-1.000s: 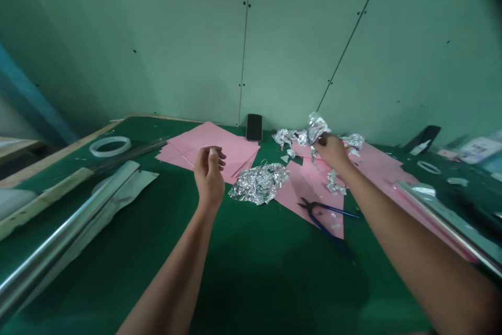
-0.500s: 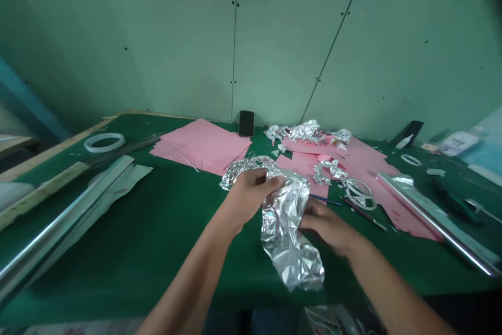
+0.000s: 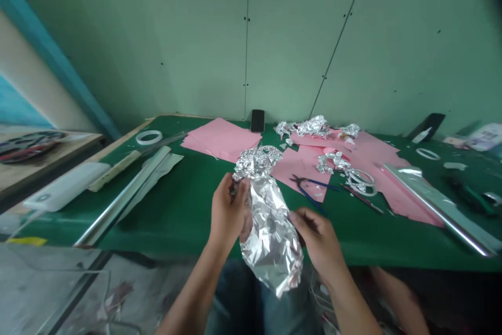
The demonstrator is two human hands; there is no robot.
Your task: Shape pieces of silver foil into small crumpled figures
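Observation:
I hold a crumpled sheet of silver foil (image 3: 270,235) between both hands, just off the near edge of the green table (image 3: 184,204). My left hand (image 3: 227,212) grips its upper left side with the fingers curled round it. My right hand (image 3: 319,235) pinches its right side. A second crumpled foil wad (image 3: 257,161) lies on the table just beyond my left hand.
Pink paper sheets (image 3: 221,139) and foil scraps (image 3: 309,127) cover the far half. Blue-handled pliers (image 3: 309,188) lie right of the foil, white tape rings (image 3: 361,181) beyond. Foil rolls lie at left (image 3: 125,196) and right (image 3: 435,204). A phone (image 3: 257,120) leans on the wall.
My right hand picked foil from the far scraps and brought it near; now both hands hold the sheet off the table's near edge. My view has swung left and back.

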